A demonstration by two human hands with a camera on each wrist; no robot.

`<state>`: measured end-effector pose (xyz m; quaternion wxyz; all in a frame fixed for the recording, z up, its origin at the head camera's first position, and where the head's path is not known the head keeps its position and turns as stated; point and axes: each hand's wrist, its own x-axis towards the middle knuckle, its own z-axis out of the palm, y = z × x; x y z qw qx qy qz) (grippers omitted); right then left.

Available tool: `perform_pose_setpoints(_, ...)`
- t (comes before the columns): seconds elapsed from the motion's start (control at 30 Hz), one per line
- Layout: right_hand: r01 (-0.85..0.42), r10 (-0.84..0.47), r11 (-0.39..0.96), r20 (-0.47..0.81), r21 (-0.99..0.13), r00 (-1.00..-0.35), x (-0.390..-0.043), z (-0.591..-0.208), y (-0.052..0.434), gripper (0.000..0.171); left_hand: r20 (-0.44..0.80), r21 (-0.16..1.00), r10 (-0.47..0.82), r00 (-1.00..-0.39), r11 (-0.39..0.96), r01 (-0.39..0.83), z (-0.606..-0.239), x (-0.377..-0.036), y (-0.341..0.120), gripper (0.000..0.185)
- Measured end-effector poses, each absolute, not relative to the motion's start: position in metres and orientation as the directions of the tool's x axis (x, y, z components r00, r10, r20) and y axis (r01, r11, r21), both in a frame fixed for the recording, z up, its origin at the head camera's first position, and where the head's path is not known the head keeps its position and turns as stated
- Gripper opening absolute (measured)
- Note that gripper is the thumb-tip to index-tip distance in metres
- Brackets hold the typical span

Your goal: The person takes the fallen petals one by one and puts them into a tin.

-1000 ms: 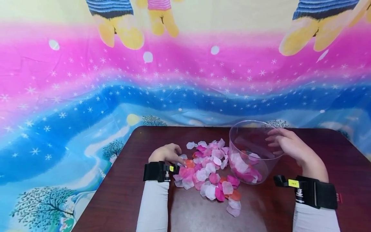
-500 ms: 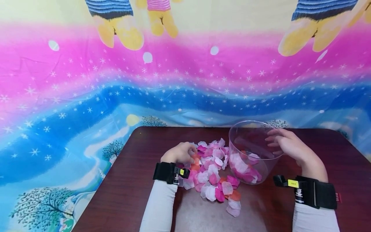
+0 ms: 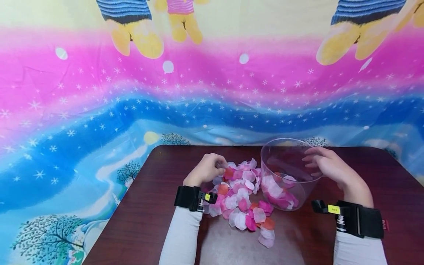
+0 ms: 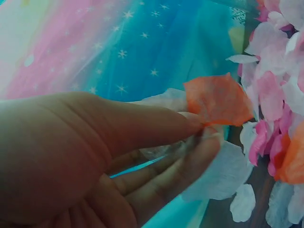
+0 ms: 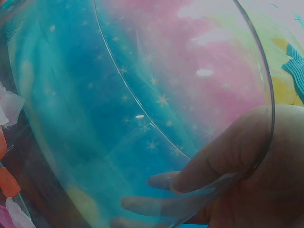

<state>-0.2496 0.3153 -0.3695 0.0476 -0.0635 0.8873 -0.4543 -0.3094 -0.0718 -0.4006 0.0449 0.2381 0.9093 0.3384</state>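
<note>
My left hand (image 3: pixel 204 169) is at the far left side of a loose heap of fabric flower petals (image 3: pixel 240 195). Its thumb and fingertips pinch an orange petal (image 4: pixel 218 99) and thin whitish petals (image 4: pixel 221 173), as the left wrist view shows. Right of the heap stands a clear plastic bucket (image 3: pixel 263 169), tilted a little, with pink, white and orange petals (image 3: pixel 281 193) at its bottom. My right hand (image 3: pixel 334 169) holds the bucket by its right rim, its fingers showing through the clear wall in the right wrist view.
The dark brown table (image 3: pixel 132 228) carries everything. Some petals (image 3: pixel 266 235) trail from the heap toward the front. A printed cloth (image 3: pixel 212 92) with snowflakes hangs behind the table. Each wrist wears a black strap with a small camera (image 3: pixel 208 197).
My left hand has moved right, then up toward the far side of the petal heap, and now lifts petals between its fingertips. The right hand and the bucket stay where they were.
</note>
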Motion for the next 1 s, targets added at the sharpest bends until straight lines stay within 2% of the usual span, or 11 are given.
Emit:
perform_pose_setpoints(0.23,-0.073,-0.159,0.578,-0.025,-0.813,-0.987,-0.250,-0.370,0.315,0.048,0.198,0.661,0.479,-0.855,0.579,0.478,-0.391,-0.305,-0.067,0.012)
perform_pose_setpoints(0.4,-0.077,-0.160,0.578,-0.020,-0.812,-0.987,-0.250,-0.370,0.315,0.047,0.344,0.662,0.496,-0.798,0.474,0.580,-0.378,-0.294,-0.054,0.013)
perform_pose_setpoints(0.57,-0.071,-0.154,0.581,-0.024,-0.810,-0.988,-0.250,-0.369,0.316,0.047,0.526,0.639,0.478,-0.703,0.323,0.698,-0.364,-0.283,-0.033,0.012)
perform_pose_setpoints(0.67,-0.070,-0.153,0.584,-0.025,-0.809,-0.988,-0.250,-0.369,0.316,0.048,0.637,0.614,0.451,-0.626,0.196,0.765,-0.358,-0.275,-0.017,0.012)
perform_pose_setpoints(0.8,-0.071,-0.151,0.590,-0.023,-0.804,-0.988,-0.250,-0.369,0.316,0.048,0.724,0.572,0.447,-0.526,0.038,0.820,-0.357,-0.263,0.006,0.012)
perform_pose_setpoints(0.9,-0.069,-0.148,0.594,-0.025,-0.801,-0.989,-0.251,-0.370,0.316,0.048,0.731,0.542,0.488,-0.478,0.013,0.840,-0.360,-0.256,0.021,0.012)
perform_pose_setpoints(1.0,-0.064,-0.147,0.592,-0.030,-0.804,-0.989,-0.251,-0.370,0.315,0.048,0.709,0.495,0.538,-0.456,0.081,0.865,-0.363,-0.251,0.031,0.012)
